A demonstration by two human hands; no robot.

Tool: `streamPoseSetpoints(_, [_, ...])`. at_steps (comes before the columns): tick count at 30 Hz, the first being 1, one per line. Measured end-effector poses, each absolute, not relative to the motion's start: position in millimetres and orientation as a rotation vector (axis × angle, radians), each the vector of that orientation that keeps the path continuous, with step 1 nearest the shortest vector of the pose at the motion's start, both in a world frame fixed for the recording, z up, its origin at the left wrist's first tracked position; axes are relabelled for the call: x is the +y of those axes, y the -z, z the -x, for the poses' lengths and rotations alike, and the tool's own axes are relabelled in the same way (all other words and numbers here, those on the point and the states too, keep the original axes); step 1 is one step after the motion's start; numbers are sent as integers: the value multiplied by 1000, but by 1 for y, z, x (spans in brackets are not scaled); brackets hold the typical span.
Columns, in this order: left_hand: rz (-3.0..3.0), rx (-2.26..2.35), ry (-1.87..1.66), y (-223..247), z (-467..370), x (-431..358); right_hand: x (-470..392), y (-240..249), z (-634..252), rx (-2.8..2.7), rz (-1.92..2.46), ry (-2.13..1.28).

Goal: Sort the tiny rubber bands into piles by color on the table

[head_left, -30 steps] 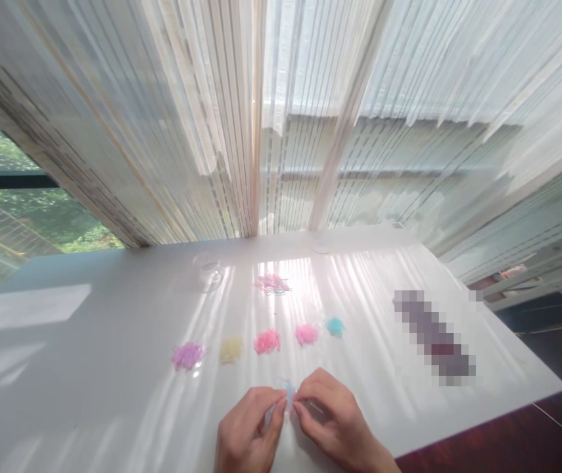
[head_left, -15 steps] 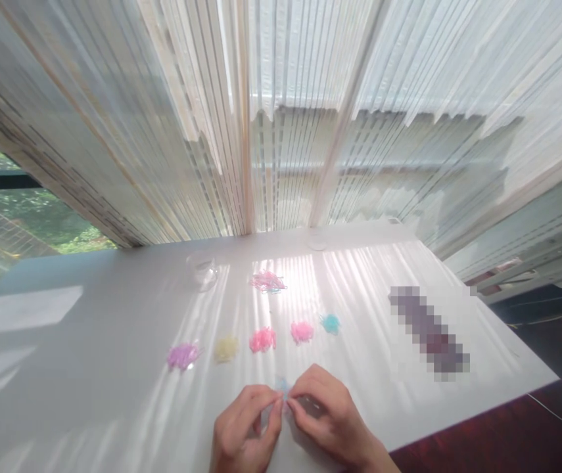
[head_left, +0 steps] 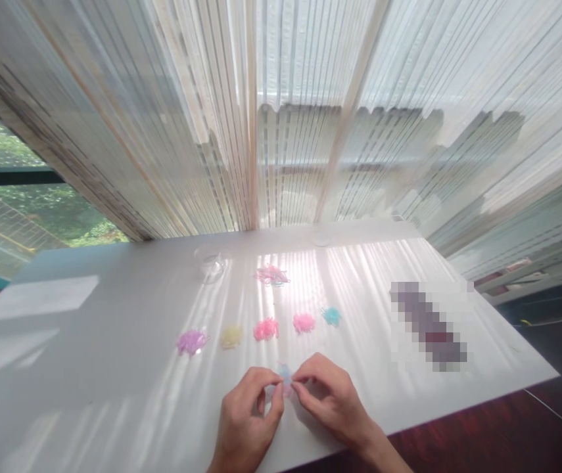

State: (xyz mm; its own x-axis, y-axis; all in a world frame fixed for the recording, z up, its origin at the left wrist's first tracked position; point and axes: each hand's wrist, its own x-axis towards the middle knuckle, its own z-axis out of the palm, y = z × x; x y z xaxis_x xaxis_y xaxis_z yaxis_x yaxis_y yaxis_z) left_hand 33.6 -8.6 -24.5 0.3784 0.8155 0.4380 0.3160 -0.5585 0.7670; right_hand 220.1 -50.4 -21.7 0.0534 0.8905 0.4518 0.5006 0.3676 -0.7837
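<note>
My left hand [head_left: 250, 412] is low in the middle of the view, thumb and forefinger pinched. Facing it from the right, my right hand [head_left: 334, 399] pinches in the same way, its fingertips almost meeting the left ones. A pale blue and pink cluster of small thin pieces [head_left: 284, 372] shows between and just behind the fingertips; whatever each pinch holds is too small to make out. Beyond the hands lie small heaps of thin pieces: purple [head_left: 192, 342], yellow [head_left: 232, 337], coral pink [head_left: 265, 329], light pink [head_left: 304, 322] and teal [head_left: 331, 316].
A looser mixed pink heap [head_left: 271, 274] lies farther back on the white table [head_left: 127, 368]. Left of it stands a clear round container [head_left: 210, 266]. A clear disc [head_left: 321, 238] rests near the back edge. At right is a pixelated patch [head_left: 428, 325]; a sheer curtain [head_left: 290, 164] hangs behind.
The view has shifted slightly, so the heaps sit a little higher and to the right. Both hands stay pinched close together, with more of the blue and pink cluster showing between them.
</note>
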Motion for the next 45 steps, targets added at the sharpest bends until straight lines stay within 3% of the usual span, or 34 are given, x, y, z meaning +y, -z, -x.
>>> streamPoseSetpoints(15, [-2057, 990, -1094, 22, -33, -9, -54, 17, -227, -1606, 1352, -618])
streamPoseSetpoints(27, [-2088, 1001, -1162, 23, -33, -8, -27, 3, -320, -1347, 1772, -427])
streamPoseSetpoints(45, [-2055, 1045, -1151, 22, -35, -7, -18, 14, -327, -1433, 1768, -392])
